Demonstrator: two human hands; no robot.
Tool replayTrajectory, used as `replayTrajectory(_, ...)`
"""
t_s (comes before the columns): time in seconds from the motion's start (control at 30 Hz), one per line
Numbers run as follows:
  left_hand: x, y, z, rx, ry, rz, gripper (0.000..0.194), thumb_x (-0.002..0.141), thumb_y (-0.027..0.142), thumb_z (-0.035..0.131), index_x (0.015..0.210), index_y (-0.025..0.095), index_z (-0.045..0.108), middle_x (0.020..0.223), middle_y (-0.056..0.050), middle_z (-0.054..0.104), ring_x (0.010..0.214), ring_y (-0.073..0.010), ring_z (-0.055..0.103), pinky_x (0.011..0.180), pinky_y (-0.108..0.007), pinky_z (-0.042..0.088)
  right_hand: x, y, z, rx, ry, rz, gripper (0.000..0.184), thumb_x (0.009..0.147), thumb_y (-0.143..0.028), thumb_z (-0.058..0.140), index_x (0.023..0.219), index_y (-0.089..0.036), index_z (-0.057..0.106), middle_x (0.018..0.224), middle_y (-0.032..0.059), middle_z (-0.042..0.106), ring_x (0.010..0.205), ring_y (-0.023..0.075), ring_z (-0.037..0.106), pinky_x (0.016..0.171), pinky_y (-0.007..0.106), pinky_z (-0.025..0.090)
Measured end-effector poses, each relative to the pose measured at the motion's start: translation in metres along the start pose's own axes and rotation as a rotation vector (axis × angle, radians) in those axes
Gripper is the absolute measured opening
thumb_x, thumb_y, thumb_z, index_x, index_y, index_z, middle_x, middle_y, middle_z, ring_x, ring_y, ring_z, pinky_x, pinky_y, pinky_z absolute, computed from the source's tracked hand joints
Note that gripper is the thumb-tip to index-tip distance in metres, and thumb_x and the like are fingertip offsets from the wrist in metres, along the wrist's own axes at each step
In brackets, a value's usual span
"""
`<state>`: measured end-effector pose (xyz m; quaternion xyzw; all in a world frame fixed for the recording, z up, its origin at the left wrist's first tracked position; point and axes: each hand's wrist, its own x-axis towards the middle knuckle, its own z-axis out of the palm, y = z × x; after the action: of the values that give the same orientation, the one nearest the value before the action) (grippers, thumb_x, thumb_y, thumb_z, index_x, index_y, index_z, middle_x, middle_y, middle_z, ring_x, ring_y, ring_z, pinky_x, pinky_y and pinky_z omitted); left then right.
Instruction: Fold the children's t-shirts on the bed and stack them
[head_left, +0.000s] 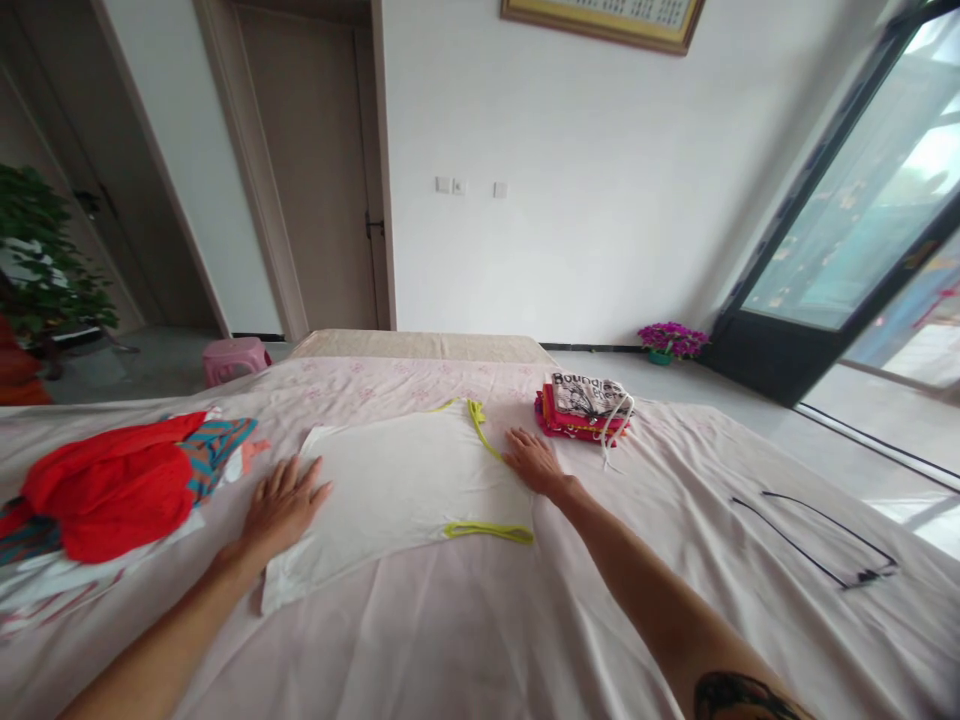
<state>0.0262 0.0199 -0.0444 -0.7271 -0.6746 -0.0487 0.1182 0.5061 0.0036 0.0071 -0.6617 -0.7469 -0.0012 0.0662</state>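
Observation:
A white sleeveless top [390, 485] with yellow-green trim lies spread sideways on the pink bedsheet [420, 640]. Its hem points left and its neck and armholes point right. My left hand [283, 505] rests flat on the hem end, fingers apart. At the other end, my right hand [534, 462] lies with outstretched fingers on the top's neck and shoulder edge. Just beyond the right hand sits a stack of folded clothes [581, 410], red ones below and a printed beige piece with a white drawstring on top.
On the left lies a loose heap of clothes [112, 485], red, striped and white. A pair of eyeglasses [862, 577] rests on the sheet at right. Beyond the bed stand a pink stool [234, 358], a pot of purple flowers [671, 340] and a dark-framed glass door [817, 250].

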Motion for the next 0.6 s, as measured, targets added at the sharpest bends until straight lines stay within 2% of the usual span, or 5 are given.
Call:
replayTrajectory(0.13,-0.041,-0.022,-0.018,-0.184,0.102,0.196,0.060,0.091,0.049,0.043,0.142,0.020,0.051,0.154,-0.016,0.039,0.145,-0.0333,0.029,0.115,-0.049,0.027,-0.058,0.006,-0.022,0.121,0.111,-0.142,0.045,0.093,-0.029,0.048,0.137,-0.023,0.057,0.137,0.0078,0.059,0.123,0.0215,0.054,0.105,0.035,0.040)
replayTrajectory(0.3,-0.091,-0.035,-0.052,-0.389,0.130,0.469,0.042,0.082,0.052,0.061,0.117,0.028,0.066,0.129,-0.009,0.059,0.128,-0.0267,0.049,0.109,-0.041,0.040,-0.109,-0.002,-0.039,0.173,-0.010,-0.339,0.038,0.089,-0.024,0.052,0.123,-0.034,0.068,0.126,0.0006,0.067,0.116,0.0188,0.059,0.098,0.031,0.047)
replayTrajectory(0.4,-0.107,-0.033,-0.062,-0.381,0.157,0.558,0.027,0.081,0.045,0.066,0.102,0.029,0.069,0.118,-0.006,0.064,0.119,-0.0253,0.054,0.105,-0.040,0.044,-0.115,-0.005,-0.040,0.175,-0.051,-0.376,0.034,0.094,-0.029,0.047,0.118,-0.035,0.070,0.124,0.0007,0.068,0.115,0.0192,0.059,0.096,0.032,0.048)
replayTrajectory(0.5,-0.111,-0.032,-0.061,-0.376,0.189,0.599,0.013,0.086,0.034,0.061,0.094,0.029,0.070,0.107,-0.003,0.069,0.112,-0.0213,0.059,0.104,-0.038,0.045,-0.112,-0.006,-0.033,0.181,-0.021,-0.386,0.035,0.098,-0.034,0.040,0.112,-0.033,0.073,0.119,0.0025,0.070,0.111,0.0195,0.060,0.095,0.032,0.048)
replayTrajectory(0.6,-0.109,-0.032,-0.055,-0.425,0.207,0.578,0.015,0.089,0.027,0.055,0.092,0.029,0.070,0.102,0.000,0.072,0.108,-0.0187,0.062,0.109,-0.037,0.042,-0.103,-0.007,-0.024,0.204,0.077,-0.391,0.035,0.099,-0.035,0.039,0.107,-0.028,0.072,0.116,0.0054,0.071,0.111,0.0206,0.060,0.099,0.034,0.045)
